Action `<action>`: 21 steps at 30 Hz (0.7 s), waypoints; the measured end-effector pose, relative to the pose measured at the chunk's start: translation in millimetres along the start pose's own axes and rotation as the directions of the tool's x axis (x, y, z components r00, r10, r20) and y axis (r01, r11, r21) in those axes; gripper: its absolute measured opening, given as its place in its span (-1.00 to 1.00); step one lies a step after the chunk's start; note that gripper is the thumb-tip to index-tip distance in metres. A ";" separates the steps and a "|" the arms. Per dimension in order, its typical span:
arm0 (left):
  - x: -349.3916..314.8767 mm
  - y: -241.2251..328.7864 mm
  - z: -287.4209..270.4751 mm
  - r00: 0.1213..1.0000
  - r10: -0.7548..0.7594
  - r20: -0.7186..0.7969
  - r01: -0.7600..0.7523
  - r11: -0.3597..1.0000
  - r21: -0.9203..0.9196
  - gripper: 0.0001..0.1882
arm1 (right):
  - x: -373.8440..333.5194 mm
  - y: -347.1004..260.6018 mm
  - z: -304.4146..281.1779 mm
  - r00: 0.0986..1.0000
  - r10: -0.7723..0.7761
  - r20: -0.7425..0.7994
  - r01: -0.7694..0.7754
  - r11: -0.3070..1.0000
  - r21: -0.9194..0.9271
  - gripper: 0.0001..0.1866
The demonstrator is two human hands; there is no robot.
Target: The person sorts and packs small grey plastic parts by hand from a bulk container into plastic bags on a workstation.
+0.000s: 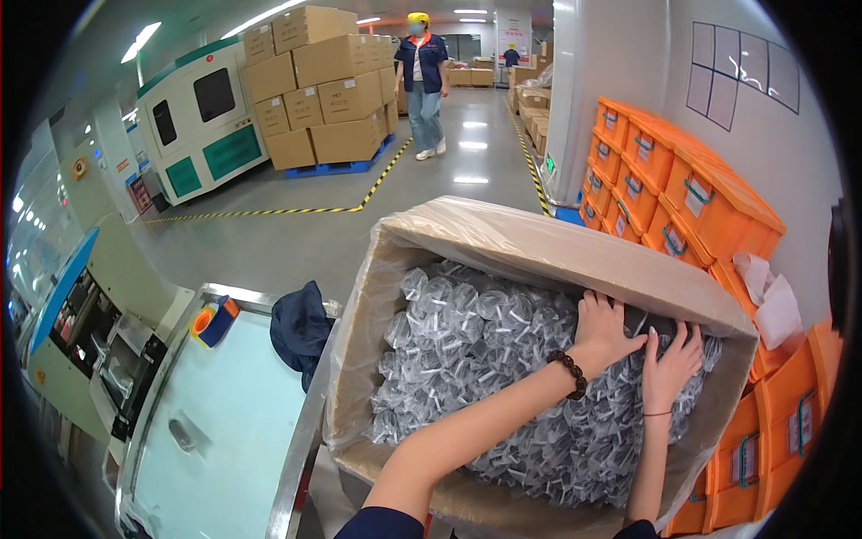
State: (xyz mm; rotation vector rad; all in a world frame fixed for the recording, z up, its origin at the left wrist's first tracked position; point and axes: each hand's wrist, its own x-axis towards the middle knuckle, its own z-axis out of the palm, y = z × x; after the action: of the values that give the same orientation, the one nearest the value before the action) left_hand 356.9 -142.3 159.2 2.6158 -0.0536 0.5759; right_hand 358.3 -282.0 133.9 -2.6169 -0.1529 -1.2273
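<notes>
1. Head view, hands: both hands reach into a large cardboard box (539, 247) lined with a clear plastic bag (359, 305). The left hand (603, 328), with a dark bead bracelet at the wrist, lies flat with fingers spread on the heap, near the far wall of the box. The right hand (672, 364) lies just beside it, also spread. Neither grip is clenched; both are released, pressing on or sifting through the pieces and holding nothing that shows.

2. Head view, step: the work looks like sorting or gathering from the heap, at an early stage. A next move would call for closing the fingers on a bunch without snagging the liner.

3. Head view, containers: the box is nearly full of small clear plastic parts (467, 350), tangled together. Orange lidded crates (682, 189) are stacked at the right wall; their contents are hidden. Brown cartons (323, 90) stand on a blue pallet farther off.

4. Head view, surroundings: a pale metal counter (224, 422) lies at the left, bearing an orange-and-blue tape dispenser (214, 321) and a dark cloth (301, 328). A person walks in the aisle beyond.
</notes>
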 end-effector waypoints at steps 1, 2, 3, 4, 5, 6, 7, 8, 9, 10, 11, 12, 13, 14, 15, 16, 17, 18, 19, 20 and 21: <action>-0.7 0.5 -1.0 1.000 -0.009 -0.009 0.009 1.000 0.000 -0.05 | -2.5 2.4 3.1 1.000 -0.012 -0.001 0.012 1.000 0.005 -0.48; -2.0 1.0 -2.7 0.993 -0.072 0.094 0.085 0.985 -0.149 -0.03 | -4.6 4.9 5.3 0.998 -0.037 -0.058 0.038 0.999 0.023 -0.50; -4.2 0.9 -3.9 0.972 -0.116 0.205 0.173 0.942 -0.288 0.00 | -6.9 7.8 8.1 0.992 -0.060 -0.113 0.064 0.997 0.039 -0.51; -5.1 -1.5 4.3 0.983 -0.097 0.156 0.141 0.943 -0.303 0.00 | -9.7 10.5 11.4 0.991 -0.059 -0.117 0.068 0.995 0.073 -0.50; -7.0 -4.3 12.6 0.984 -0.103 0.147 0.144 0.942 -0.303 0.00 | -11.5 11.5 15.0 0.990 -0.067 -0.120 0.077 0.994 0.078 -0.50; -7.3 -6.7 21.1 0.994 -0.076 0.081 0.098 0.947 -0.307 -0.03 | -12.2 13.2 20.5 0.977 -0.140 -0.159 0.148 0.988 0.038 -0.50; -5.2 -9.7 29.2 0.999 -0.049 0.015 0.052 0.950 -0.308 -0.05 | -13.3 15.5 26.7 0.958 -0.214 -0.193 0.217 0.976 -0.005 -0.49; -3.5 -13.5 32.2 0.996 -0.041 -0.073 0.015 0.943 -0.333 -0.09 | -16.0 16.0 32.8 0.963 -0.228 -0.147 0.229 0.973 -0.012 -0.50; 0.4 -18.1 34.4 0.996 -0.055 -0.072 0.028 0.943 -0.333 -0.09 | -16.3 16.4 36.1 0.962 -0.235 -0.139 0.237 0.971 -0.005 -0.50; 6.6 -23.8 35.6 0.999 -0.044 -0.031 0.031 0.933 -0.357 -0.11 | -16.4 15.1 37.3 0.954 -0.273 -0.126 0.265 0.961 -0.079 -0.51; 11.3 -28.5 40.7 0.999 -0.035 0.008 0.035 0.923 -0.384 -0.13 | -15.8 12.6 37.6 0.943 -0.314 -0.111 0.296 0.943 -0.153 -0.51; 11.3 -34.1 45.7 0.995 -0.015 -0.100 -0.007 0.977 -0.213 -0.17 | -17.4 7.8 40.4 0.945 -0.303 -0.124 0.283 0.946 -0.155 -0.52; 7.7 -36.8 51.2 0.994 -0.033 -0.104 0.010 0.977 -0.212 -0.17 | -20.2 3.4 43.8 0.942 -0.315 -0.118 0.298 0.944 -0.144 -0.52; 5.5 -35.6 53.5 0.992 -0.024 -0.121 0.002 0.983 -0.182 -0.20 | -22.0 3.9 46.9 0.939 -0.309 -0.152 0.292 0.949 -0.120 -0.52; 2.4 -35.1 54.7 0.990 -0.017 -0.138 -0.004 0.989 -0.149 -0.23 | -23.5 4.7 47.9 0.936 -0.301 -0.186 0.288 0.953 -0.091 -0.52; -2.0 -37.3 54.4 0.993 0.020 -0.120 -0.042 0.982 -0.184 -0.27 | -24.9 9.2 47.9 0.932 -0.311 -0.186 0.300 0.950 -0.086 -0.52; -9.3 -41.0 54.9 0.992 0.010 -0.127 -0.033 0.983 -0.182 -0.27 | -27.2 17.2 50.5 0.932 -0.316 -0.175 0.295 0.946 -0.138 -0.51; -18.9 -45.1 53.1 0.978 0.093 -0.185 -0.126 0.977 -0.171 -0.29 | -27.6 23.6 52.8 0.931 -0.326 -0.166 0.295 0.937 -0.185 -0.51; -29.4 -48.9 51.1 0.955 0.175 -0.240 -0.215 0.965 -0.151 -0.31 | -28.1 27.9 54.9 0.925 -0.339 -0.170 0.310 0.935 -0.172 -0.51; -43.3 -61.2 55.2 0.929 0.289 -0.230 -0.309 0.949 -0.057 -0.37 | -29.0 28.7 55.4 0.916 -0.351 -0.195 0.321 0.932 -0.169 -0.49; -59.7 -66.2 51.8 0.933 0.272 -0.235 -0.291 0.956 -0.049 -0.37 | -28.9 29.7 56.8 0.909 -0.358 -0.215 0.326 0.930 -0.172 -0.48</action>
State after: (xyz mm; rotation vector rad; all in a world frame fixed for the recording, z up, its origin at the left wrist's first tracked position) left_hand 331.4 -109.6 64.8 2.4601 -0.3778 0.9471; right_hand 387.8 -295.3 71.4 -2.5933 -0.5222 -1.7186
